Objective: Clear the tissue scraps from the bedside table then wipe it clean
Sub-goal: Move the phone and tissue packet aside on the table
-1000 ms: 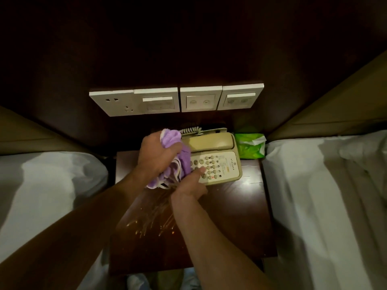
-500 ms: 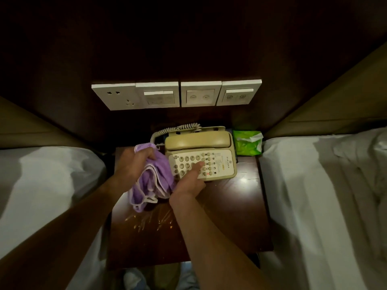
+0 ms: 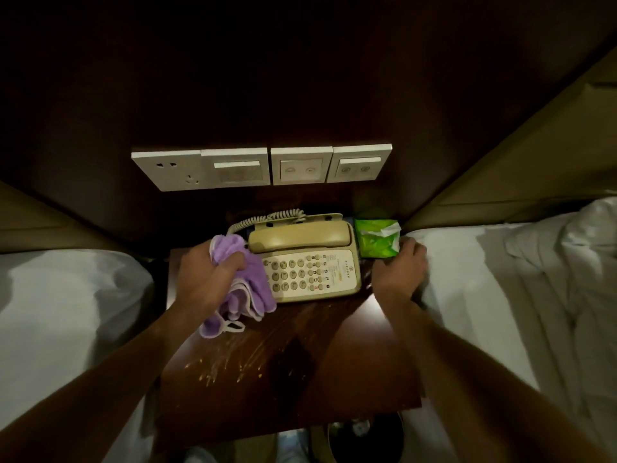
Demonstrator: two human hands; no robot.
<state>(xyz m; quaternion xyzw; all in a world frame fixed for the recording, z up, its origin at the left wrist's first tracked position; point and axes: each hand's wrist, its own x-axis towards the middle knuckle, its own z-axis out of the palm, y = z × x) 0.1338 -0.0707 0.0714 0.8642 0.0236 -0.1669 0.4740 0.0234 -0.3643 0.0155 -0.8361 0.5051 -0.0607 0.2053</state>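
Note:
The dark wooden bedside table [image 3: 337, 369] stands between two beds, with wet streaks [image 3: 230, 359] shining on its near left part. My left hand [image 3: 207, 279] is shut on a bunched purple cloth [image 3: 250, 289], held against the left side of the beige telephone [image 3: 310, 262]. My right hand [image 3: 399, 272] is at the table's right edge, fingers loosely apart, its fingertips touching the near right corner of a green tissue pack [image 3: 375, 238]. I see no tissue scraps on the tabletop.
White-sheeted beds [image 3: 500, 295] flank the table on both sides. A row of white sockets and switches [image 3: 263, 167] is on the dark wall panel behind. A dark bin [image 3: 364, 436] holding white scraps stands on the floor below the table's near edge.
My right hand left the telephone keypad and moved right to the green tissue pack. My left hand brought the cloth down from the handset to the telephone's left side.

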